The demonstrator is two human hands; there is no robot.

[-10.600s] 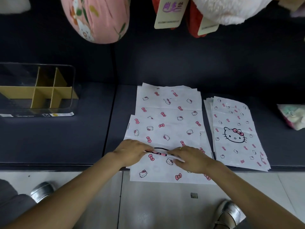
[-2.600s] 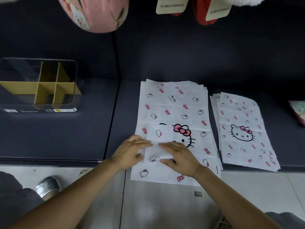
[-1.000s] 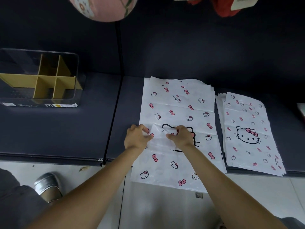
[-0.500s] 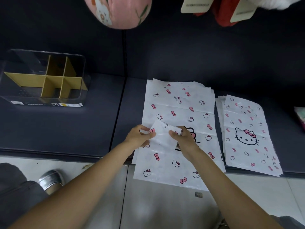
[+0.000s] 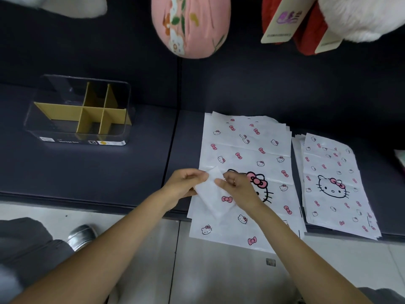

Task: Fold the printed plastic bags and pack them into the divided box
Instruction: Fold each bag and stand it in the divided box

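Note:
A small folded white bag (image 5: pixel 211 194) with a pink bow print is lifted just above the middle stack of flat printed bags (image 5: pixel 247 150). My left hand (image 5: pixel 184 185) pinches its upper left edge and my right hand (image 5: pixel 238 189) pinches its right side. A second stack of printed bags (image 5: pixel 335 185) lies to the right. The clear divided box (image 5: pixel 79 110) with yellow cardboard partitions stands at the far left on the dark counter, and its compartments look empty.
The middle stack overhangs the front edge of the dark counter (image 5: pixel 87 172). A pink floral hat (image 5: pixel 190 25), a red-and-white plush with paper tags (image 5: pixel 282 20) hang overhead. A silver shoe (image 5: pixel 81 235) shows on the tiled floor below.
The bag went from half folded and pressed flat on the stack to a small packet. Both hands have lifted it off the stack and tilted it.

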